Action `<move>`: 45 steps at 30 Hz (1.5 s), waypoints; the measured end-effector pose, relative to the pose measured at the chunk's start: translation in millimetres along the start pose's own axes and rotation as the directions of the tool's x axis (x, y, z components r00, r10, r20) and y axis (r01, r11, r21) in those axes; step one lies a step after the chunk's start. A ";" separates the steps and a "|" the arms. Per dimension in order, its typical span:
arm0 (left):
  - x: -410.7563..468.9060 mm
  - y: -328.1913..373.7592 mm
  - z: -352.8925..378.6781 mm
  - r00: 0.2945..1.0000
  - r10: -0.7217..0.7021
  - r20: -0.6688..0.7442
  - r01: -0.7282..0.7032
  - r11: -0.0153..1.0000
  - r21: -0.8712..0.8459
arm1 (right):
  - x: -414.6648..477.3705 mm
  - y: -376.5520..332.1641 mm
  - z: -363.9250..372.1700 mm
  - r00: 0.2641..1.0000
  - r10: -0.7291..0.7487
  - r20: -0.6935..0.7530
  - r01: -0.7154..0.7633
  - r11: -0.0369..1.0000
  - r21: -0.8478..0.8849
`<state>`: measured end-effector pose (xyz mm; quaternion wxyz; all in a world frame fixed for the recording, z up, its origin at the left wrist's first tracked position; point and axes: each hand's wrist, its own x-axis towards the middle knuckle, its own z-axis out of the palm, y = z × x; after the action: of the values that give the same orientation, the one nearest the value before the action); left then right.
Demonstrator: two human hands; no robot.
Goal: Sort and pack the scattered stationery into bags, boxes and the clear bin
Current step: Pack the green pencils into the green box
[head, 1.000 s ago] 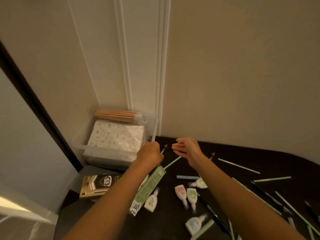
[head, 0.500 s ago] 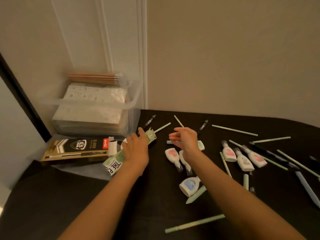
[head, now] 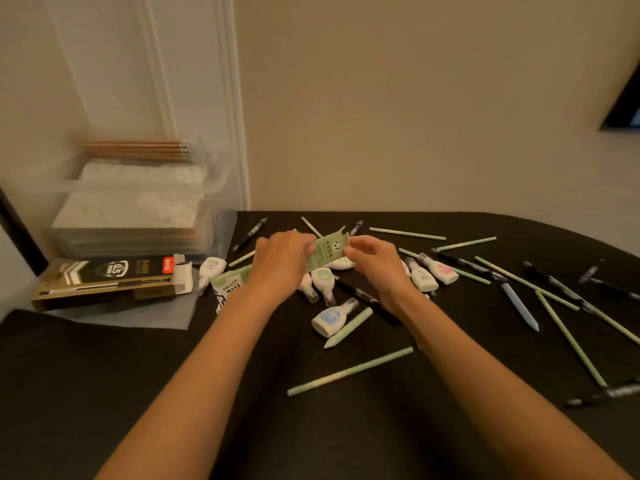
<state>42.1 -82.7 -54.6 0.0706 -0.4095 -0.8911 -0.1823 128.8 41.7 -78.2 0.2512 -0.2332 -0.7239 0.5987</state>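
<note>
- In the head view, a green panda box (head: 327,252) is held up between both hands, with its flap end open.
- The box is gripped round the middle by the left hand (head: 282,261), with the fingers curled.
- The open end is pinched by the right hand (head: 375,261) with thumb and fingers.
- Green pencils (head: 407,233) are scattered to the right of the right hand.
- Small correction tapes (head: 323,278) are seen just under the hands.
- The clear bin (head: 221,181) is seen well to the left of the left hand, with a black and gold pen box (head: 104,282) in front of it.
- The box mouth should be kept wide and steady, so pencils can be slid in straight and the thin card is not squashed.
</note>
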 end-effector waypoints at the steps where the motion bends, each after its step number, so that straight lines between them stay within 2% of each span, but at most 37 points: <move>1: -0.8 2.3 -2.6 1.000 0.008 0.017 -0.008 1.000 -0.004 | -4.2 0.5 -5.0 1.000 0.016 -0.007 -0.016 1.000 0.011; 5: -13.6 28.5 -5.2 0.992 0.041 0.123 -0.026 0.992 -0.123 | -35.5 10.1 -40.1 0.992 0.119 0.038 -0.124 0.980 0.155; 7: -20.1 37.7 -4.2 0.994 0.076 0.076 -0.060 0.979 -0.194 | -43.3 15.2 -51.3 0.980 0.172 0.098 -0.194 0.935 0.297; 10: -30.6 53.8 1.6 0.993 0.109 -0.054 -0.120 0.955 -0.273 | -53.7 22.9 -63.7 0.959 0.226 0.169 -0.282 0.800 0.530; 12: -34.1 63.6 5.6 0.983 0.151 -0.100 -0.175 0.934 -0.312 | -57.1 29.1 -66.9 0.948 0.236 0.214 -0.319 0.709 0.629; 14: -35.2 71.3 9.8 0.966 0.222 -0.135 -0.256 0.904 -0.343 | -58.1 35.4 -67.4 0.945 0.212 0.250 -0.327 0.663 0.673; 18: -38.4 84.6 22.8 0.939 0.330 -0.102 -0.345 0.887 -0.306 | -57.4 46.3 -70.2 0.939 0.113 0.324 -0.317 0.647 0.693; 22: -40.0 88.9 32.4 0.948 0.306 -0.092 -0.319 0.923 -0.215 | -51.8 52.0 -76.6 0.939 0.086 0.334 -0.298 0.689 0.661; 26: -42.4 87.1 36.1 0.951 0.294 -0.093 -0.307 0.934 -0.182 | -45.2 53.8 -81.3 0.934 0.105 0.342 -0.317 0.685 0.656; 29: -44.3 84.3 39.5 0.960 0.261 -0.098 -0.275 0.947 -0.164 | -45.0 52.6 -84.2 0.925 0.061 0.375 -0.294 0.741 0.604; 35: -49.7 80.6 40.0 0.933 0.321 -0.162 -0.341 0.933 -0.118 | -47.0 50.8 -83.8 0.917 0.030 0.397 -0.273 0.774 0.572; 38: -52.3 80.5 42.9 0.917 0.371 -0.146 -0.384 0.920 -0.072 | -48.8 51.0 -84.4 0.915 0.019 0.403 -0.265 0.781 0.565; 40: -51.7 79.2 44.8 0.925 0.356 -0.132 -0.369 0.926 -0.085 | -49.0 51.9 -84.3 0.914 0.021 0.406 -0.266 0.786 0.558; 45: -49.6 75.3 48.7 0.958 0.259 -0.125 -0.284 0.923 -0.260 | -48.1 53.4 -83.6 0.905 0.035 0.424 -0.296 0.769 0.567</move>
<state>132.6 -53.9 -93.1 0.0768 -0.5263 -0.7877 -0.3108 221.4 83.0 -121.7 0.1097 -0.0784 -0.4981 0.8566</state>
